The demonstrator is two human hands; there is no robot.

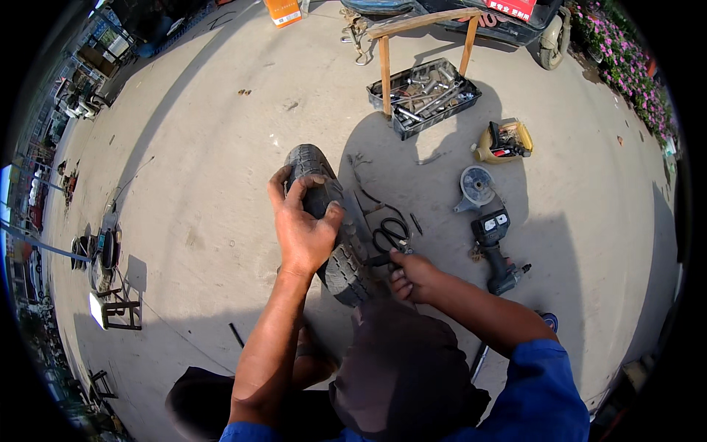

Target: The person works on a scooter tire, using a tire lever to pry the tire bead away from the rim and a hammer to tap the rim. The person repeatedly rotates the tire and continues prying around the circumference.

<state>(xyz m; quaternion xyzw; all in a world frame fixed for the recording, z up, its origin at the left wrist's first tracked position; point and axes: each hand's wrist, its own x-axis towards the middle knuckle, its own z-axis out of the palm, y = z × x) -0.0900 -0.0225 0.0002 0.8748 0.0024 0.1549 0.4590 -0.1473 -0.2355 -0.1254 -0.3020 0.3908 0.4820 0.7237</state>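
Note:
A small black tyre [346, 269] stands upright on the concrete in front of me. My left hand [303, 221] grips its upper tread, fingers curled over the top. My right hand [414, 276] is low beside the tyre's right side, fingers closed on a dark tool handle near a pair of black scissors [390, 234] lying on the ground. My knees are at the bottom of the view.
A black cordless power tool [495, 247] and a round grey metal part [476, 186] lie to the right. Farther back sit a black crate of sockets and wrenches [426, 96], a yellow container [504, 141], a wooden trestle [384, 70] and a parked vehicle [515, 22].

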